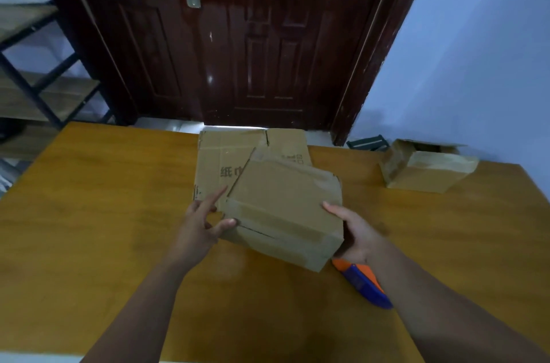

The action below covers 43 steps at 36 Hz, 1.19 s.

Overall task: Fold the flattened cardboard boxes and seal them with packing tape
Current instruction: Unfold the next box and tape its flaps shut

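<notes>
Right hand (pixel 354 231) grips the box's (pixel 282 214) right edge, left hand (pixel 202 223) (fingers spread) touches the left, orange-blue tool (pixel 361 282) just beside.

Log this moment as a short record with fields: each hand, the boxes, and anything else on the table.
left hand: thumb touches the near left corner of the folded box, index finger straight
right hand: grips the folded box's right end, thumb on top
folded box: tilted between both hands, tape band across its face
flattened cardboard: flat on the table behind the folded box, printed characters showing
second box: far right of the table, top open
orange and blue tool: on the table, partly under the right forearm
</notes>
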Tool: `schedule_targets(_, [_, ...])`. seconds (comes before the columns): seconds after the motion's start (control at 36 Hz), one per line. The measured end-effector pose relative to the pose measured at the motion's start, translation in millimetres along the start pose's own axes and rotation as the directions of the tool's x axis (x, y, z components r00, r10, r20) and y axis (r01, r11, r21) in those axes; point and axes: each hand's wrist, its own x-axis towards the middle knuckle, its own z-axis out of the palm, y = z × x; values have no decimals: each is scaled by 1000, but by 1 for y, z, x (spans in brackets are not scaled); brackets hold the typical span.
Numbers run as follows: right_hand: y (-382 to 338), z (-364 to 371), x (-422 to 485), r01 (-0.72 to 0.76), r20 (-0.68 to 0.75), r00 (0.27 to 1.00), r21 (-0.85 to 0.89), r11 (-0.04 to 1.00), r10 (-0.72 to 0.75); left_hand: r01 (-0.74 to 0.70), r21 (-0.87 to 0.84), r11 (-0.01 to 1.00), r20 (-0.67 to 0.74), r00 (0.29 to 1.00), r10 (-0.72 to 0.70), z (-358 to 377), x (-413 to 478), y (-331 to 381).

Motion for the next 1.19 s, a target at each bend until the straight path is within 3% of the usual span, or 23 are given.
schedule_targets(0.06, [-1, 0, 3, 51, -15, 999, -60, 997, -52, 61, -140, 988, 83, 995, -50, 1, -2, -6])
schedule_targets(0.14, [-3, 4, 7, 86, -1, 996, -131, 988, -86, 135, -329, 935, 90, 990, -111, 3, -6, -14])
schedule_targets(0.28, [-5, 2, 9, 109, 27, 994, -201, 974, -106, 251, -649, 719, 203, 967, -155, 4, -11, -24])
schedule_targets(0.36, [-10, -2, 7, 157, 5, 986, -351, 923, -165, 320, -682, 657, 293, 943, -155, 9, -14, -28])
schedule_targets(0.44, [-12, -2, 5, 172, 19, 983, -455, 874, -184, 460, -674, 577, 336, 888, -316, 16, -12, -27])
schedule_targets(0.56, [-9, 2, 5, 184, 67, 982, -498, 847, -174, 471, -613, 635, 304, 882, -361, 26, -9, -23])
schedule_targets(0.72, [3, 4, 15, 179, 103, 984, -577, 797, -146, 386, -330, 862, 156, 922, -353, 36, -10, -30])
schedule_targets(0.78, [2, 0, 17, 158, 69, 987, -572, 805, -145, 369, -336, 867, 240, 923, -300, 37, -13, -35])
schedule_targets(0.86, [-6, -10, 14, 118, 39, 992, -564, 817, -116, 408, -304, 861, 438, 862, -254, 36, -16, -39])
schedule_targets(0.94, [-13, -18, 10, 80, 41, 997, -583, 808, -69, 383, -220, 897, 490, 839, -238, 40, -17, -41])
schedule_targets(1.08, [-18, -21, 9, 45, 30, 999, -570, 821, -34, 207, -10, 978, 317, 929, -193, 45, -18, -37])
schedule_targets(1.19, [-14, -21, 12, 45, 48, 999, -583, 811, -21, 136, 54, 989, 163, 976, -143, 46, -18, -43])
